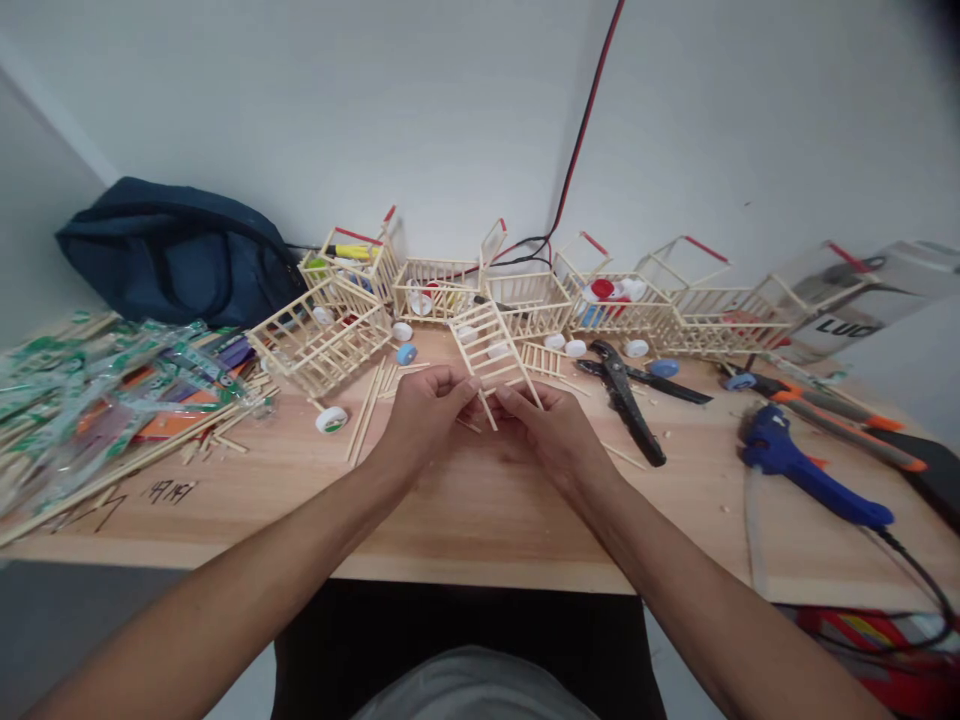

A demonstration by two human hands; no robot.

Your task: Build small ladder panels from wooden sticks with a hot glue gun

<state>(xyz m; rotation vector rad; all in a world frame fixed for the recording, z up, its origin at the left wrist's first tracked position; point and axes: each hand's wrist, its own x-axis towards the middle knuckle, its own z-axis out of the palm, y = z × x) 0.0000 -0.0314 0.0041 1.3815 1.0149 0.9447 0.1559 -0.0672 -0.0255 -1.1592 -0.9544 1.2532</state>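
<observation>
A small ladder-like frame of thin wooden sticks (pixel 489 345) is held up over the middle of the table. My left hand (pixel 431 408) pinches its lower left part between thumb and fingers. On the lower right, my right hand (pixel 551 425) grips the same frame, and the two thumbs nearly meet. Behind it stand several miniature carts built of sticks, with red handles and bottle-cap wheels; one stick cart (pixel 322 340) is tilted at the left. Loose short sticks (pixel 367 410) lie beside my left hand, and others lie behind the frame.
Black-handled cutters (pixel 626 400) lie right of my hands. Farther right are a blue glue gun (pixel 814 470) with a cable and orange-grey pliers (pixel 847 425). Plastic wrappers and sticks (pixel 142 400) pile up at the left, before a dark blue bag (pixel 180 250). A wall closes the back.
</observation>
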